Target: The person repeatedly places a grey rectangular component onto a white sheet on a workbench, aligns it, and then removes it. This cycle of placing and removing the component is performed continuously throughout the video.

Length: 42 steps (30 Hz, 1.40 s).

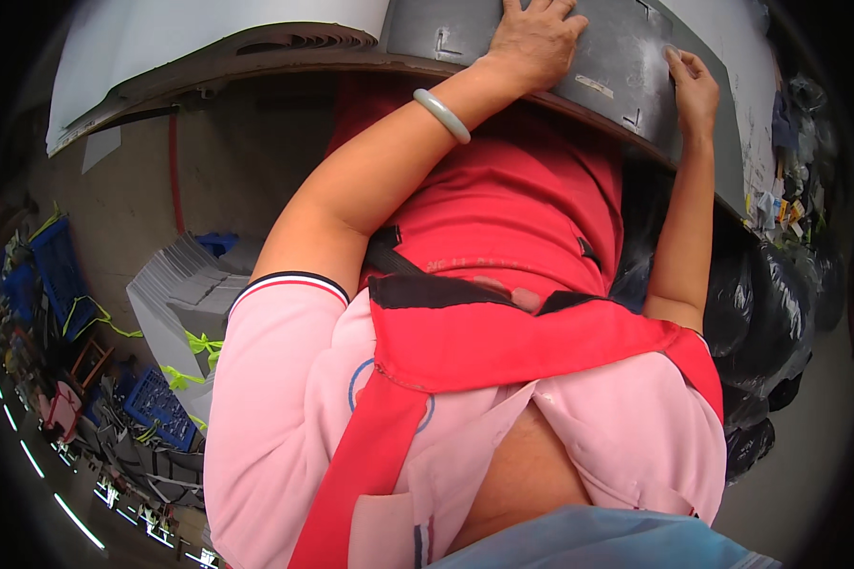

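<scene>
A dark grey sheet or board (617, 47) with L-shaped corner marks, a small pale label strip (594, 87) and a whitish smudge lies on the work table at the top of the head view. My left hand (539, 43), with a pale bangle on its wrist, rests palm down on this board, fingers spread and partly cut off by the upper edge. Over the board's right part is my right hand (695, 90), its thumb and fingers drawn together by the smudge. Whatever its fingertips pinch, if anything, is too small to make out.
Left of the board lies a stack of large white sheets (180, 47) with curled dark edges. Below stand folded grey panels (185, 284) with yellow-green ties and blue crates (161, 408). Black plastic bags (764, 303) crowd the right side.
</scene>
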### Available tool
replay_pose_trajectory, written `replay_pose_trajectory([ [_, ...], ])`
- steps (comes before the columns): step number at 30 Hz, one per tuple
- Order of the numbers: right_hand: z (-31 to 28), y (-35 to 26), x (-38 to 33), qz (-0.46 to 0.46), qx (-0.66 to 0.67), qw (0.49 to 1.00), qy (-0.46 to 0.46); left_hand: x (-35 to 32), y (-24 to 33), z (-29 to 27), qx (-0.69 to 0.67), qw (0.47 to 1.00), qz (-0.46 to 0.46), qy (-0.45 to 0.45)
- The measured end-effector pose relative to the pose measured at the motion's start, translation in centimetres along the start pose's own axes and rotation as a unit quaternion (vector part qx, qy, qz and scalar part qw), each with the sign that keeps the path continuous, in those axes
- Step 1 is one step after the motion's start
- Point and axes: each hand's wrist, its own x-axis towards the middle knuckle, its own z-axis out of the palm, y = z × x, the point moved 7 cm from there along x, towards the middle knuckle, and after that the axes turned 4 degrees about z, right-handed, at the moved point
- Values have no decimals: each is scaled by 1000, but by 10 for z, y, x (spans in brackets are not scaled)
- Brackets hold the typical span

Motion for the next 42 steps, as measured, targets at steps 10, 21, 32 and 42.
replay_pose_trajectory([
  [10, 17, -21, -22, 1, 205, 959, -196, -15, 39, -46, -202, 964, 125, 117],
  [21, -46, -51, -14, -51, 532, 835, -132, -39, -13, -65, -112, 977, 75, -165],
  [32, -16, -13, -23, 9, 603, 782, -159, -31, -5, -57, -74, 966, 170, -179],
  [42, -16, -22, -23, 19, 657, 735, -167, 38, 153, 62, -150, 938, 274, -150],
])
